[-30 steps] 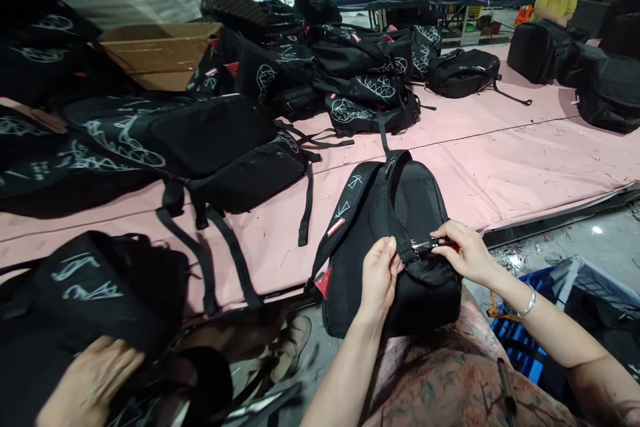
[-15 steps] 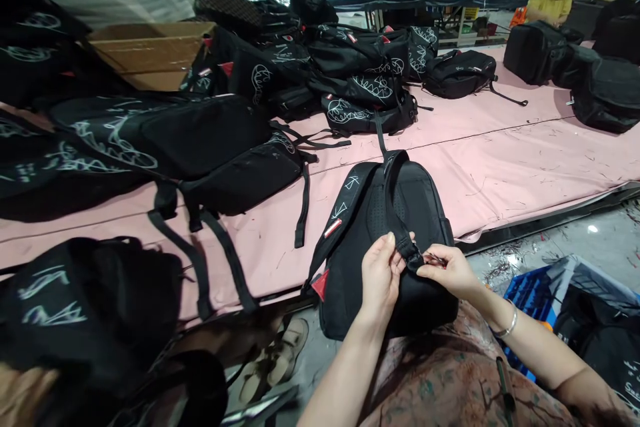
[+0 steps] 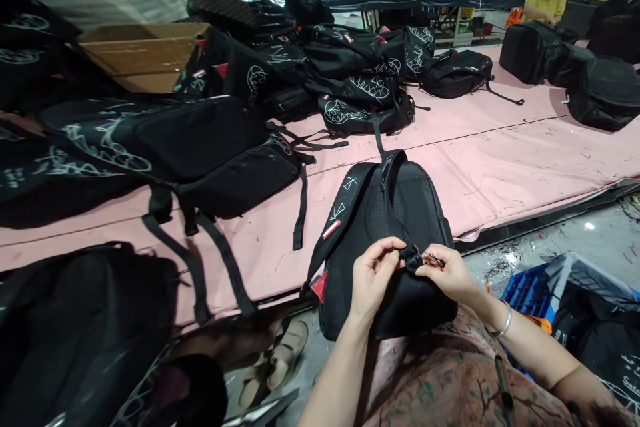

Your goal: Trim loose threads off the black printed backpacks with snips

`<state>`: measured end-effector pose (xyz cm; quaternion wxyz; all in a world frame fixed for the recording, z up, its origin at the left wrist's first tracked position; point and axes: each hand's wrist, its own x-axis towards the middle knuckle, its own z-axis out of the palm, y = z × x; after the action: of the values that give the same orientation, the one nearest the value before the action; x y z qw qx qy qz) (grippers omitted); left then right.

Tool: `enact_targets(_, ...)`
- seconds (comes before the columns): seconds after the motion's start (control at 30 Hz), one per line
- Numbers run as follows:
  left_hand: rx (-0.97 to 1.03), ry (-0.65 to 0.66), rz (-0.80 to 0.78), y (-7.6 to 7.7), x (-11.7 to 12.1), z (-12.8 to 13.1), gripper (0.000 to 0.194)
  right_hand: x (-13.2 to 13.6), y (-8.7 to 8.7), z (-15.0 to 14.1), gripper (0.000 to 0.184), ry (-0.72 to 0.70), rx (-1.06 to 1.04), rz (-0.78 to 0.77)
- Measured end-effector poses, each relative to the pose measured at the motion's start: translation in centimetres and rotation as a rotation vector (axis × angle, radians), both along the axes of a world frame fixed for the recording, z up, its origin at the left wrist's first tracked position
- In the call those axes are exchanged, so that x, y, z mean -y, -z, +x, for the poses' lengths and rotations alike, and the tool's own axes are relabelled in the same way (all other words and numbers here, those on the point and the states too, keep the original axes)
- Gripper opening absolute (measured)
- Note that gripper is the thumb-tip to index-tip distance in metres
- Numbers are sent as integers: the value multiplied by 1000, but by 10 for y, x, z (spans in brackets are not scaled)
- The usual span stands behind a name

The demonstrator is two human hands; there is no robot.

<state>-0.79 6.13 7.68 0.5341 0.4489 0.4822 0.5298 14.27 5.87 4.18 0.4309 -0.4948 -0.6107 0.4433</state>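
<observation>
A black backpack (image 3: 425, 213) leans, back panel towards me, against the table edge at my lap. Its shoulder strap (image 3: 395, 203) runs down the panel to a bunched end (image 3: 413, 257). My left hand (image 3: 376, 270) pinches this strap end between thumb and fingertips. My right hand (image 3: 447, 272) grips the same end from the other side. A thin dark thing pokes out between the right fingers, too small to name. The other strap (image 3: 345, 203), with white marks and a red-and-white label, hangs at the bag's left side.
More black backpacks (image 3: 200, 140) lie on the pink-covered table (image 3: 500, 167), with loose thread bits. A blue crate (image 3: 530, 277) holding black bags stands on the floor at right. Another backpack (image 3: 85, 320) is close at lower left. A person in yellow (image 3: 545, 0) is behind.
My left hand has moved slightly down and its grip on the strap end has shifted. The strap end is more bunched. The backpack at lower left has turned, and the hand beside it is gone.
</observation>
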Motion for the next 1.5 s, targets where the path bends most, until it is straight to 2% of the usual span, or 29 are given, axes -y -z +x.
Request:
enact_targets(0.1,-130,-2,73,0,4,-2,10,0,-1,0,22,17,-2,-1)
enact_targets(0.23,-186,18,61,4,8,1,14,0,-1,0,23,38,-13,-1)
enact_targets(0.37,-91,48,13,5,9,5,25,1,0,-1,24,80,14,54)
enact_targets(0.47,4,48,-4,6,8,7,27,0,-1,0,23,61,45,65)
enact_targets(0.6,19,33,21,7,8,11,29,1,-4,8,12,52,45,46)
enact_targets(0.73,-17,12,49,8,9,17,27,3,-14,21,10,225,81,241)
enact_targets(0.87,-27,35,72,9,10,22,28,-2,-28,28,23,101,205,486)
enact_targets(1.0,-44,38,95,9,9,25,31,-9,-36,28,26,48,247,600)
enact_targets(1.2,47,34,90,5,8,27,48,-11,-39,29,22,-16,268,542)
enact_targets(1.33,-21,28,81,4,8,26,48,-11,-40,29,23,-54,315,508)
enact_targets(1.43,-58,8,79,5,9,26,47,-10,-38,24,17,3,286,383)
enact_targets(1.5,-45,-3,95,7,9,27,47,-8,-33,18,11,79,156,234)
